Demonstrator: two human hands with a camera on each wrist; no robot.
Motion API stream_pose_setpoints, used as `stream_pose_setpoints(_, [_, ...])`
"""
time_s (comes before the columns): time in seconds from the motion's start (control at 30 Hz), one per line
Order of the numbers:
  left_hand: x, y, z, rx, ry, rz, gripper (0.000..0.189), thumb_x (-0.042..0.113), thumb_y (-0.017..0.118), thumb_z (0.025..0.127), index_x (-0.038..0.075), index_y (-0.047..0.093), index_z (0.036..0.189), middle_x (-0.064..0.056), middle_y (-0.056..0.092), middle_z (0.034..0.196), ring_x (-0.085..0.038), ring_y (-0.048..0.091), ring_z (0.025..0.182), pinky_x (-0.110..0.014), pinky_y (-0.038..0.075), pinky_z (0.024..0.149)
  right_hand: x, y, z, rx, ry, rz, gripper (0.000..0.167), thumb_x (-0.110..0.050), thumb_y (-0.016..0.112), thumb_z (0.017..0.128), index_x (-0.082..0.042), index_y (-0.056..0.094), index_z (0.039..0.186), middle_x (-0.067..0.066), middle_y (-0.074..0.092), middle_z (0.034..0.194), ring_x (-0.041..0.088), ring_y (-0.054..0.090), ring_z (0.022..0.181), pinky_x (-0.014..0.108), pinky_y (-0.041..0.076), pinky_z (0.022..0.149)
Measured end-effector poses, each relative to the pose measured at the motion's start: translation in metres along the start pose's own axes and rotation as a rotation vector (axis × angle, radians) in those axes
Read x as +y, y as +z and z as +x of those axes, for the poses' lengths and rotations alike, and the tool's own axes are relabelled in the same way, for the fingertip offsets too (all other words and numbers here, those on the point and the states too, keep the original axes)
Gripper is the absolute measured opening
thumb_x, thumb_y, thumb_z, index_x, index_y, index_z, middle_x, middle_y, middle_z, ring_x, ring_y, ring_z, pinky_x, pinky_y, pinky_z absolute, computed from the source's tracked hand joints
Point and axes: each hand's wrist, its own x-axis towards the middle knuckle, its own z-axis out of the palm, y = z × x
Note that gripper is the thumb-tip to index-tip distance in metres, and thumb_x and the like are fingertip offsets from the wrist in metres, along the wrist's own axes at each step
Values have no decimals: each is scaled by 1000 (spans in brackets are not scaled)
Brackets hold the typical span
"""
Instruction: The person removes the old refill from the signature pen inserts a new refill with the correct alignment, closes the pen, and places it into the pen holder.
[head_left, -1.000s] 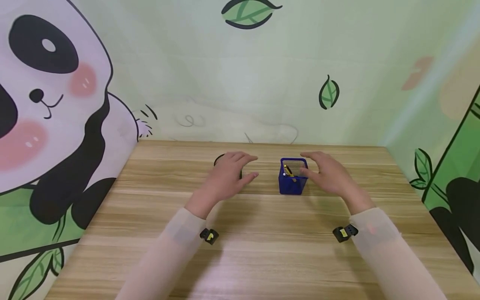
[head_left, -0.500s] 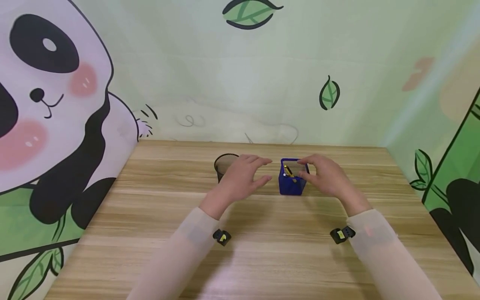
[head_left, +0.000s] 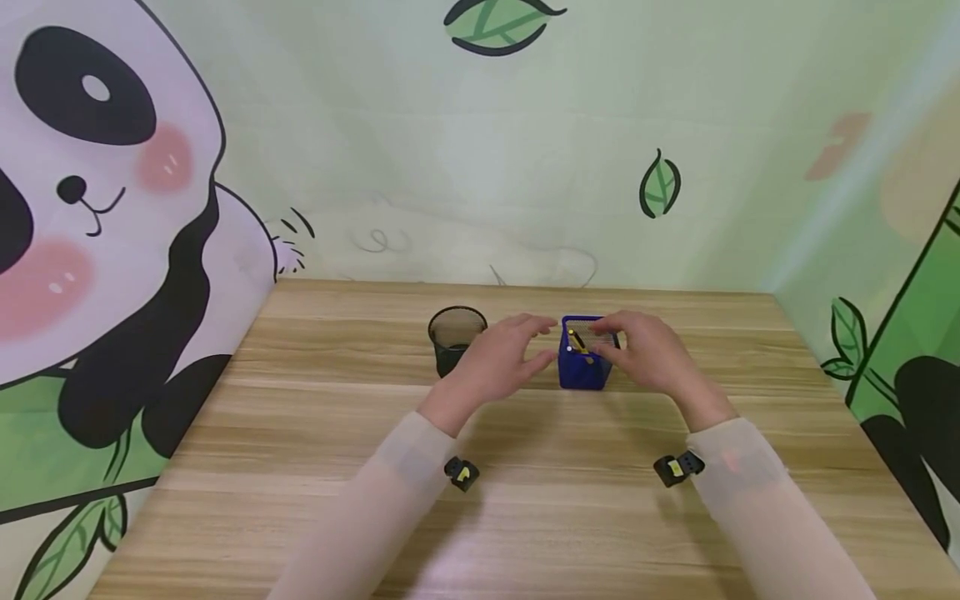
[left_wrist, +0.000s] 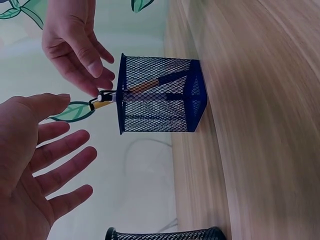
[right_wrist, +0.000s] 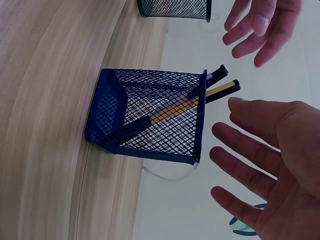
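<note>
On the table stands a blue square mesh pen holder (head_left: 583, 372), upright. Two pens lean inside it: a yellow pen (right_wrist: 175, 110) with dark ends and a dark pen with a clear or pale barrel (right_wrist: 216, 76). My left hand (head_left: 497, 358) hovers just left of the holder, fingers spread and holding nothing. My right hand (head_left: 651, 352) is at the holder's right side by the rim, fingers loosely extended, also with nothing in its grasp. In the right wrist view a gap shows between those fingertips and the pens' ends.
A round black mesh pen holder (head_left: 450, 354) stands left of the blue one, partly hidden behind the left hand. The wooden table (head_left: 570, 517) meets a patterned cloth backdrop (head_left: 360, 125) at its far edge. Each sleeve bears a small wrist camera (head_left: 461, 473).
My left hand has moved right, from in front of the round black holder towards the blue one, uncovering much of the black holder. My right hand has shifted slightly left over the blue holder's rim.
</note>
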Motion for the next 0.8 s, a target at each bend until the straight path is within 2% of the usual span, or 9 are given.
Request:
stream_pose_setpoints(0.37, [4,10,14,-18,-16,13,50,44,59,106,13,59,145,-6,65,141,-20,67,122,-39,56,100,-3,3,4,-16,9,23,31,-19,70,100,-4,73,127,15,75,123,37,67,118,57,49,102])
stream_pose_setpoints(0.57, [6,16,19,-46,-54,7,53,46,57,106,13,57,147,-6,67,136,-21,67,121,-40,57,97,-3,6,7,-27,2,32,30,-19,69,100,-4,73,126,15,75,123,38,67,119,58,50,102])
stream_pose_setpoints(0.8, [7,21,24,-28,-49,-28,48,43,58,106,10,63,140,-7,69,131,-23,68,118,-41,57,96,0,10,10,-11,-6,43,29,-20,69,100,-5,74,125,15,75,122,38,67,119,57,51,101])
